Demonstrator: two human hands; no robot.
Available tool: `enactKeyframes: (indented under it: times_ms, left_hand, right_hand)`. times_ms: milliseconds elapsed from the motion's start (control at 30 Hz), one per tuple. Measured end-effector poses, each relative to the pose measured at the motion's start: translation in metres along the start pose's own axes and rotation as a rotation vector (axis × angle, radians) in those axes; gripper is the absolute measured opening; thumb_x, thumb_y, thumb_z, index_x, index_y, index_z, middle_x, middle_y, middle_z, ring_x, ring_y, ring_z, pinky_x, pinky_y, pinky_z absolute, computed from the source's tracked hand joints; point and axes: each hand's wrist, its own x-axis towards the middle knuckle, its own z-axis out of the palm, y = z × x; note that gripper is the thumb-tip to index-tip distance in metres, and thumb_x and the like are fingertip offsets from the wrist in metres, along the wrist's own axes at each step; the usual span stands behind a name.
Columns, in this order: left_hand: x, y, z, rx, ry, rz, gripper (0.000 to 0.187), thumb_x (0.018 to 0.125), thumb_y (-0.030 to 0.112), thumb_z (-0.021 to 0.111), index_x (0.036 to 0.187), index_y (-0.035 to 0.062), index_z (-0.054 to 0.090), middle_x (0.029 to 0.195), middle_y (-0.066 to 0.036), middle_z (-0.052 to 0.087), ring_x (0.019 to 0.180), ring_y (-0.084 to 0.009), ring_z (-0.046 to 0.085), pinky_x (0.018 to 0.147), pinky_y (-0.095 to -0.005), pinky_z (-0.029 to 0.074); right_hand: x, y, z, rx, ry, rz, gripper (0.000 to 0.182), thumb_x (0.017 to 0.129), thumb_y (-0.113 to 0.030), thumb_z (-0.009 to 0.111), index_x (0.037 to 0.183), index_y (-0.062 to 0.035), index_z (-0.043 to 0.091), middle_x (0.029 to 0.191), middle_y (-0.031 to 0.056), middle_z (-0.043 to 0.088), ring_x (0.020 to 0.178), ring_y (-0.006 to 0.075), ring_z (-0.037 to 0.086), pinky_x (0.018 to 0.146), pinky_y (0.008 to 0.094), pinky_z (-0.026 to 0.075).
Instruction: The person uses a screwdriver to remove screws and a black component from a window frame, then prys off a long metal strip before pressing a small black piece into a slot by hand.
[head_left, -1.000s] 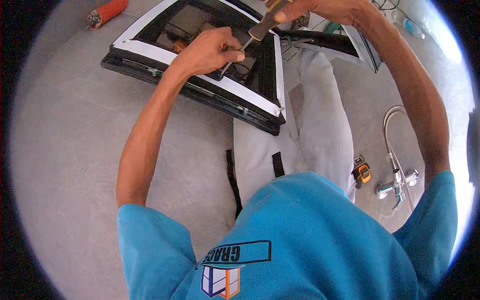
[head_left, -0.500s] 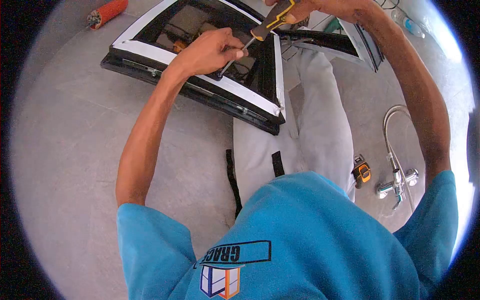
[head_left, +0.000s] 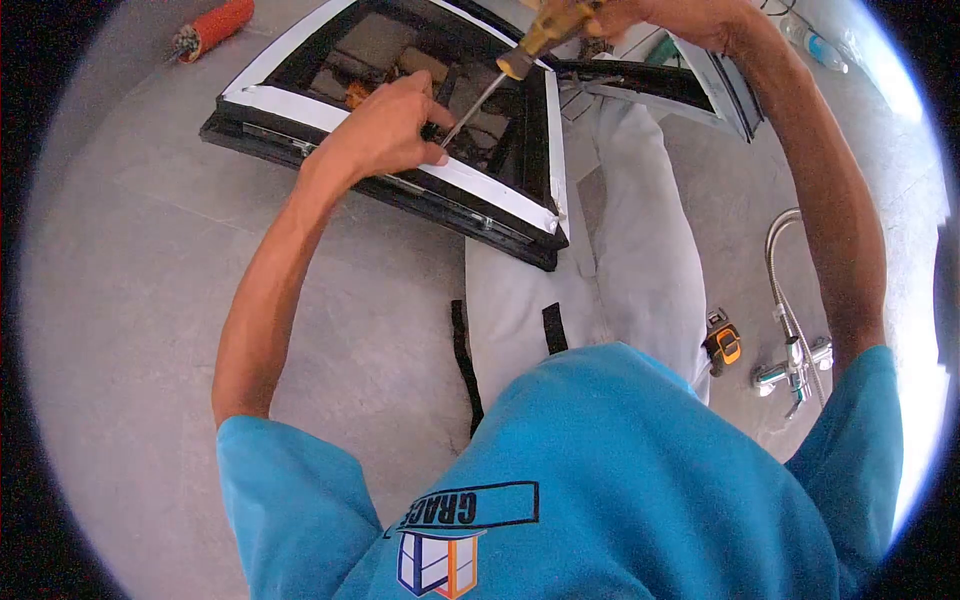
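Note:
My right hand is closed around the yellow-and-black handle of a screwdriver, whose shaft slants down and to the left. Its tip meets the near edge of a window sash, a dark pane framed with white film and black profile. Close to the tip, my left hand rests on the sash. Its thumb and forefinger close around a small black fitting, partly covered by the fingers. Metal hardware runs along the sash's near side.
A second open frame stands at the upper right. On the grey tiled floor lies a red roller. A tape measure, a shower mixer with hose and a plastic bottle are on the right.
My left fingers have slid off the screwdriver shaft, down toward its tip and the black fitting. The screwdriver handle has shifted slightly and looks blurred. The sash has barely moved.

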Motion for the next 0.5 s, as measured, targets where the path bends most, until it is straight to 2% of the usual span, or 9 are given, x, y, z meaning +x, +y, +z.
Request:
enactKeyframes:
  times_ms: [33,100,200,233,300,367,433,467,500]
  left_hand:
    - [-0.003,0.002,0.000,0.043,-0.001,-0.015,0.042,0.064,0.024,0.076,0.101,0.0073,0.068,0.103,-0.019,0.050,0.100,-0.0341,0.052,0.090,-0.0392,0.042]
    - [-0.002,0.007,0.000,0.095,-0.021,-0.036,0.041,0.064,0.023,0.076,0.101,0.0080,0.068,0.103,-0.020,0.050,0.102,-0.0348,0.052,0.092,-0.0398,0.042]
    - [0.000,0.010,0.002,0.182,-0.053,-0.079,0.038,0.065,0.022,0.075,0.100,0.0088,0.068,0.105,-0.020,0.051,0.106,-0.0355,0.050,0.093,-0.0412,0.042]
    - [0.000,0.012,0.003,0.217,-0.071,-0.095,0.037,0.066,0.022,0.074,0.100,0.0089,0.068,0.106,-0.021,0.051,0.108,-0.0355,0.050,0.093,-0.0422,0.042]
    - [0.004,0.018,0.004,0.261,-0.073,-0.113,0.035,0.066,0.022,0.074,0.098,0.0075,0.068,0.107,-0.021,0.051,0.106,-0.0363,0.051,0.090,-0.0427,0.044]
    - [0.007,0.022,0.001,0.312,-0.072,-0.135,0.033,0.067,0.022,0.073,0.096,0.0061,0.068,0.109,-0.022,0.051,0.104,-0.0371,0.052,0.088,-0.0433,0.046]
    - [0.009,0.025,0.003,0.299,-0.099,-0.183,0.018,0.074,0.009,0.057,0.085,0.0025,0.068,0.104,-0.023,0.058,0.093,-0.0376,0.060,0.079,-0.0446,0.050]
    - [0.011,0.027,0.001,0.305,-0.101,-0.180,0.018,0.074,0.009,0.057,0.085,0.0025,0.068,0.104,-0.023,0.058,0.093,-0.0376,0.060,0.079,-0.0446,0.050]
    - [0.014,0.027,-0.001,0.307,-0.176,-0.227,0.021,0.070,0.015,0.065,0.086,0.0017,0.067,0.097,-0.023,0.061,0.088,-0.0383,0.061,0.077,-0.0446,0.051]
  right_hand:
    - [0.000,0.003,0.002,-0.002,0.003,-0.002,0.022,0.084,-0.022,0.062,0.089,-0.0008,0.068,0.080,0.0069,0.058,0.072,0.0133,0.053,0.060,0.0280,0.043]
    - [0.001,0.012,0.012,0.338,0.036,-0.061,0.019,0.075,-0.009,0.065,0.092,-0.0003,0.066,0.083,0.0052,0.059,0.078,0.0144,0.052,0.070,0.0296,0.041]
    - [-0.003,0.019,0.018,0.464,0.054,-0.003,0.024,0.077,-0.013,0.066,0.096,0.0014,0.064,0.087,0.0070,0.061,0.082,0.0151,0.055,0.076,0.0292,0.042]
    - [-0.003,0.023,0.022,0.467,0.054,-0.001,0.024,0.077,-0.013,0.066,0.096,0.0014,0.064,0.087,0.0070,0.061,0.082,0.0151,0.055,0.076,0.0292,0.042]
    - [0.000,0.021,0.028,0.143,0.250,-0.096,0.029,0.084,-0.022,0.064,0.098,0.0026,0.062,0.088,0.0085,0.062,0.084,0.0158,0.057,0.075,0.0298,0.045]
    - [-0.004,0.011,0.038,0.139,0.321,-0.030,0.032,0.086,-0.028,0.061,0.096,0.0030,0.062,0.084,0.0079,0.061,0.081,0.0159,0.058,0.072,0.0299,0.046]
    - [0.001,0.014,0.042,0.198,0.364,0.033,0.041,0.090,-0.036,0.056,0.092,0.0038,0.063,0.075,0.0064,0.060,0.069,0.0168,0.057,0.061,0.0306,0.047]
    - [0.000,0.014,0.043,0.202,0.370,0.031,0.041,0.090,-0.036,0.056,0.092,0.0038,0.063,0.075,0.0064,0.060,0.069,0.0168,0.057,0.061,0.0306,0.047]
    - [-0.001,0.011,0.044,0.144,0.395,0.044,0.040,0.091,-0.035,0.055,0.091,0.0037,0.063,0.074,0.0070,0.060,0.069,0.0169,0.058,0.061,0.0311,0.047]
